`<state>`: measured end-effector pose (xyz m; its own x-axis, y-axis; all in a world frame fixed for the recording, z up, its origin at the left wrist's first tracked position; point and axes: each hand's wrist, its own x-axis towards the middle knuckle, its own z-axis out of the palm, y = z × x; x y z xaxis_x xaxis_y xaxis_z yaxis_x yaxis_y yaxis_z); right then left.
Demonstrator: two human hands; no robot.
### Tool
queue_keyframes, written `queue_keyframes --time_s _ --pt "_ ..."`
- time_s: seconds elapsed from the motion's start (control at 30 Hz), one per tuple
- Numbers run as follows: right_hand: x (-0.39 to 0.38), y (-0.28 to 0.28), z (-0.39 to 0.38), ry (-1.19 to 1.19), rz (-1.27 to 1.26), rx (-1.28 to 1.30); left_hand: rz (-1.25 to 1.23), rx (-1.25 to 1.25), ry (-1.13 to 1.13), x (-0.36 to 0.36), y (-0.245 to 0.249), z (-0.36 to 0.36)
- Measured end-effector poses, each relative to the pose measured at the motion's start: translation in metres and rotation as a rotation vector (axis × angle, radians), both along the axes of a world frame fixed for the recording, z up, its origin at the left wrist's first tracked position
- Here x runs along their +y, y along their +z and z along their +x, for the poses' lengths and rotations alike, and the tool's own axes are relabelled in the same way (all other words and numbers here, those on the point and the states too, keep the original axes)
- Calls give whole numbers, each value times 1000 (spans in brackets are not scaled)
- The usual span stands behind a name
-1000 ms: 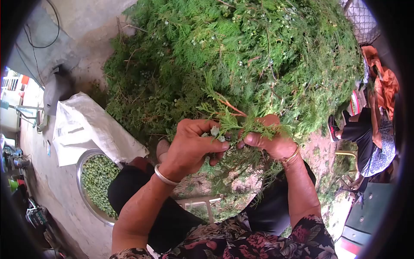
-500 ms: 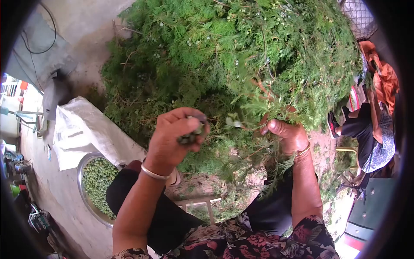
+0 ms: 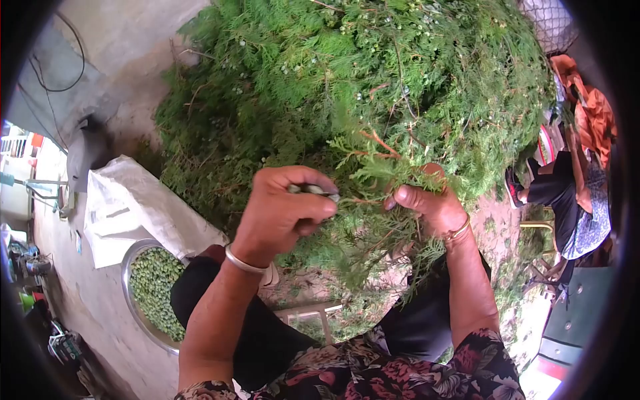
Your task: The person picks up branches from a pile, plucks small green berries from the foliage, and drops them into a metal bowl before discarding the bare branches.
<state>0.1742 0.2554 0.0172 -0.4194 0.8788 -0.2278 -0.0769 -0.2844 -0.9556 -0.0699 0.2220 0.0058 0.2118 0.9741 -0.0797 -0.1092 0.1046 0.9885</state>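
My left hand [image 3: 283, 210], with a silver bangle at the wrist, is closed round several small green cones, some showing between thumb and fingers. Its fingertips touch the side of a leafy green sprig [image 3: 380, 170]. My right hand [image 3: 430, 200], wearing a gold-coloured bangle, pinches that sprig between thumb and fingers, its reddish-brown stem end pointing up and left. Behind both hands rises a large heap of green branches [image 3: 320, 73] dotted with pale cones. A metal basin [image 3: 128, 280] of green cones [image 3: 157, 290] stands at the lower left.
A white sack [image 3: 143, 200] lies between the basin and the heap. At the right sits another person [image 3: 567, 187] in dark trousers, near an orange cloth [image 3: 593, 120]. A dark green box [image 3: 580, 307] is at the lower right. Wire mesh [image 3: 550, 23] stands at the upper right.
My left hand has moved slightly right and its fingertips have come to the sprig. My right hand has shifted slightly left with the sprig, whose stem end now points further left.
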Motion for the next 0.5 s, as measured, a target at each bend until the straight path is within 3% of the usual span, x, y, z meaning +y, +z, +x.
queue_keyframes --time_s 0.03,0.1,0.17,0.3,0.5 --pt "2 2 5 21 33 22 260 39 13 1 -10 -8" --pt "-2 -7 21 -214 -54 -43 224 -16 35 6 -19 -21" --pt "4 -3 22 -237 -11 -16 -269 -600 223 9 -16 -28" --pt "1 0 9 -161 -14 -24 -394 -783 68 5 -16 -5" --pt "0 9 -6 -56 25 38 -405 -461 83 5 2 14"
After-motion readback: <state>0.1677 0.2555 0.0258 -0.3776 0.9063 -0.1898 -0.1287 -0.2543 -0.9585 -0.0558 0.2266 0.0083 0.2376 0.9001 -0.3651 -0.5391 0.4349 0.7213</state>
